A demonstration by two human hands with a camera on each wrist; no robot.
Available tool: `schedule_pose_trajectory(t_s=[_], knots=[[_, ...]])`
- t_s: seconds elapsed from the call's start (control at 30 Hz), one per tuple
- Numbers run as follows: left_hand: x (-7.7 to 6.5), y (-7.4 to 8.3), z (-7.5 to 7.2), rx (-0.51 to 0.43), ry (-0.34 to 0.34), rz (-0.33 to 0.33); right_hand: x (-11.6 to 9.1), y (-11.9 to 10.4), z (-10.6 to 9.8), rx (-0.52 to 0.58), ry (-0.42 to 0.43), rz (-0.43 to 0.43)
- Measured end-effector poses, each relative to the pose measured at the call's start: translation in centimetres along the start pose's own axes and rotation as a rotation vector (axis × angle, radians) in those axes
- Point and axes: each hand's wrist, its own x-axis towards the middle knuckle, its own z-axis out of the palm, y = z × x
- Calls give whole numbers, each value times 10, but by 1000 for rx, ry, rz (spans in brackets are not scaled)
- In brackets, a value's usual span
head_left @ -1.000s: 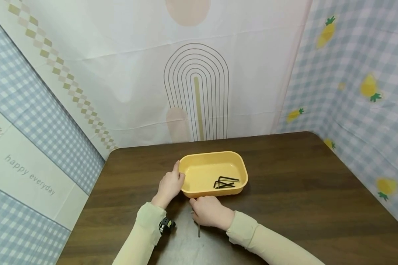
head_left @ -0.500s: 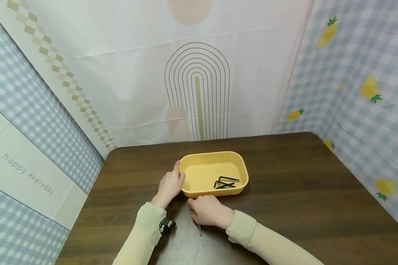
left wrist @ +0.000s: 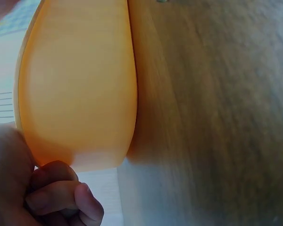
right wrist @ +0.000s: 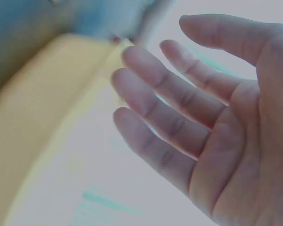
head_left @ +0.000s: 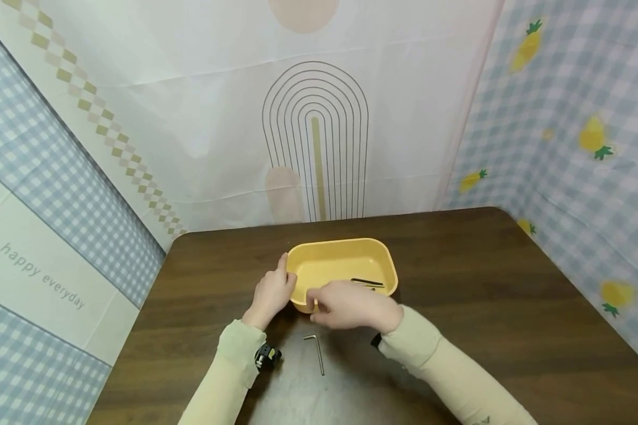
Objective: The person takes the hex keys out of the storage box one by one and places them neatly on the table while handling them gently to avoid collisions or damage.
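Observation:
A yellow plastic bin (head_left: 329, 265) stands on the table, with several black hex keys (head_left: 369, 282) inside at its right, partly hidden by my right hand. My left hand (head_left: 271, 295) holds the bin's left end at the rim; the left wrist view shows the curled fingers (left wrist: 61, 193) against the outer wall. Over the bin's front rim hovers my right hand (head_left: 348, 304), its fingers loosely bent and spread with nothing between them, as the right wrist view confirms. A silver L-shaped hex key (head_left: 319, 355) lies on the table in front of the bin.
The dark wooden table (head_left: 484, 307) reaches back to a white patterned cloth (head_left: 218, 147). Checked blue cloth (head_left: 563, 177) hangs along the right side. Black wrist gear (head_left: 268, 356) sits at the left cuff.
My right hand has let go of the silver hex key and lifted up and to the right, over the bin's front rim. The key stays on the table; my left hand keeps its place.

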Motion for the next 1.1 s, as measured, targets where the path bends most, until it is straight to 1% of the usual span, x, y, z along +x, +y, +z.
schedule_pose_trajectory(t_s=[0.07,0.17,0.23,0.33,0.43,0.57,0.77,0.93,1.1], knots=[[1,0,0,7,2,-1,-2,3,-19,-9,49,2],[2,0,-1,10,-11,-17,-4,11,-39,-16,104,14],[2,1,-2,10,-17,-22,-4,20,-47,-9,119,28],[2,2,-2,12,-18,-21,-4,35,-51,1,134,49],[2,2,-2,16,-15,-15,-3,50,-48,-19,137,87],[2,1,-1,14,-15,-15,0,68,-40,-32,103,141],[3,2,-1,14,-6,-1,5,83,-33,8,10,198],[3,4,-1,5,-9,9,9,96,-21,20,-81,245],[0,3,0,8,-12,-13,11,103,-6,-15,-99,261]])
